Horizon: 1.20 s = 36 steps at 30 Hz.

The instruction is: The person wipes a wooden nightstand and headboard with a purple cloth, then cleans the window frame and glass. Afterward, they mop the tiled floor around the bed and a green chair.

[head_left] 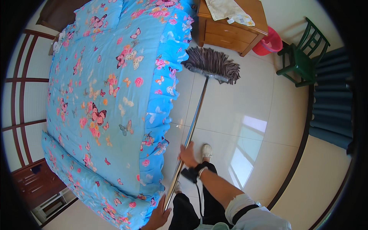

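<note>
A long metal mop handle slants up from the bottom of the view to a wide dust mop head with dark grey-brown yarn. The mop head rests on the tiled floor between the bed and the nightstand. My right hand is closed around the middle of the handle, with a strapped device at the wrist. Lower down, near the handle's end, my left hand grips the pole; part of this hand is hidden by the frame's edge.
To the left stands a bed with a blue butterfly-print cover and a ruffled edge close to the handle. Past the mop are a wooden nightstand with a cloth, a pink bucket and a green chair. Dark curtains hang at right.
</note>
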{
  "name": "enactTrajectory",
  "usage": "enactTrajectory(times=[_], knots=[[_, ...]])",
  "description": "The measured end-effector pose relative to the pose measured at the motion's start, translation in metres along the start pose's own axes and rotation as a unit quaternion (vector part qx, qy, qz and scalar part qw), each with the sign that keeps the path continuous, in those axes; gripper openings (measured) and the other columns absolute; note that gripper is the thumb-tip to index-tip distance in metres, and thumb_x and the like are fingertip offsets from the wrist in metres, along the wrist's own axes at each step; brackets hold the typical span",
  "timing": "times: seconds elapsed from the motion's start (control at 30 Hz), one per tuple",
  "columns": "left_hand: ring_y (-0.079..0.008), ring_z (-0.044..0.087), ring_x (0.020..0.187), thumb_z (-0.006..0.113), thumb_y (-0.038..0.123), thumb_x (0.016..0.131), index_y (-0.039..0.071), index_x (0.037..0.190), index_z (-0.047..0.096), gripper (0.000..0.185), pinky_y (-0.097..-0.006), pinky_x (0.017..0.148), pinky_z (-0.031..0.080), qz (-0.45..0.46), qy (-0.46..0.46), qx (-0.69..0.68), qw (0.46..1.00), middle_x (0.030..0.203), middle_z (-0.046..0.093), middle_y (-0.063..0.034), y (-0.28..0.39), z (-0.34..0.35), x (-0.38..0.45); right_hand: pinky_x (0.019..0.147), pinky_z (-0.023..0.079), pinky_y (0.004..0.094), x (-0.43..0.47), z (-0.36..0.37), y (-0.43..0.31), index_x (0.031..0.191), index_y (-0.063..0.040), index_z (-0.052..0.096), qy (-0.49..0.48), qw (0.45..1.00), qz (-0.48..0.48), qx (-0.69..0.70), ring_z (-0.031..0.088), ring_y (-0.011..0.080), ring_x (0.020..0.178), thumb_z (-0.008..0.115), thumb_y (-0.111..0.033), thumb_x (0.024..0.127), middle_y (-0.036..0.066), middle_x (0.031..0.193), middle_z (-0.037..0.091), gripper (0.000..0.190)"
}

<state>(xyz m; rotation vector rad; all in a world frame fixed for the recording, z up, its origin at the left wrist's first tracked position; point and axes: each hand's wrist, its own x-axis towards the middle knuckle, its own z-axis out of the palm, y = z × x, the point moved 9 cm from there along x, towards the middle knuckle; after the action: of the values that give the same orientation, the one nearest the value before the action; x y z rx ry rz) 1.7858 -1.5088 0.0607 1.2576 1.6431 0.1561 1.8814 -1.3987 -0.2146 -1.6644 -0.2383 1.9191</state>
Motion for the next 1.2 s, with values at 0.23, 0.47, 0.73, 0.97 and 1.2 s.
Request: enactTrajectory(times=[0.23,0.47,0.73,0.97,1.2], knots=[[-0.0179,0.054,0.061,0.047,0.033,0.102,0.005,0.112,0.055,0.031,-0.0345,0.055,0.046,-0.214,-0.002,-0.012,0.977,0.07,0.056,-0.0059,-0.124,0.054,-0.162,0.043,0.051,0.039,-0.074,0.036,0.097,0.123,0.007,0.013,-0.092,0.985,0.062,-0.132,0.061,0.0277,0.046,0.051,-0.012,0.094,0.019,0.067,0.058,0.052],[-0.0069,0.038,0.041,0.036,0.045,0.103,0.01,0.11,0.055,0.04,-0.0211,0.037,0.031,-0.361,-0.04,-0.413,0.835,0.062,0.047,0.0022,-0.091,0.08,-0.082,0.053,0.053,0.0432,0.029,0.086,0.043,0.128,0.013,0.015,-0.192,0.906,-0.107,-0.362,0.063,0.0328,0.05,0.053,-0.016,0.094,0.021,0.066,0.061,0.059],[-0.0113,0.04,0.034,0.032,0.028,0.106,0.008,0.116,0.042,0.024,-0.0259,0.029,0.032,-0.145,-0.034,-0.492,0.858,0.06,0.044,-0.003,-0.021,0.122,0.243,0.044,0.049,0.0351,0.244,0.041,-0.174,0.126,0.004,0.035,-0.085,0.947,-0.156,-0.267,0.06,0.0204,0.05,0.06,-0.017,0.093,0.012,0.069,0.059,0.046],[-0.0247,0.053,0.053,0.048,0.033,0.1,0.003,0.104,0.047,0.03,-0.0389,0.045,0.042,0.045,0.009,-0.261,0.964,0.061,0.046,-0.0075,-0.048,0.106,0.333,0.035,0.044,0.0354,0.298,0.043,-0.233,0.108,0.002,0.035,-0.039,0.935,-0.153,-0.316,0.058,0.0192,0.045,0.056,-0.021,0.096,0.014,0.071,0.06,0.034],[-0.0149,0.044,0.045,0.047,0.034,0.101,0.006,0.103,0.046,0.029,-0.0305,0.04,0.036,-0.155,0.035,-0.251,0.955,0.056,0.04,-0.0011,-0.172,0.079,0.203,0.038,0.046,0.0346,0.231,0.089,-0.097,0.137,0.005,0.004,-0.082,0.97,-0.09,-0.21,0.058,0.021,0.046,0.051,-0.012,0.096,0.016,0.071,0.055,0.064]])
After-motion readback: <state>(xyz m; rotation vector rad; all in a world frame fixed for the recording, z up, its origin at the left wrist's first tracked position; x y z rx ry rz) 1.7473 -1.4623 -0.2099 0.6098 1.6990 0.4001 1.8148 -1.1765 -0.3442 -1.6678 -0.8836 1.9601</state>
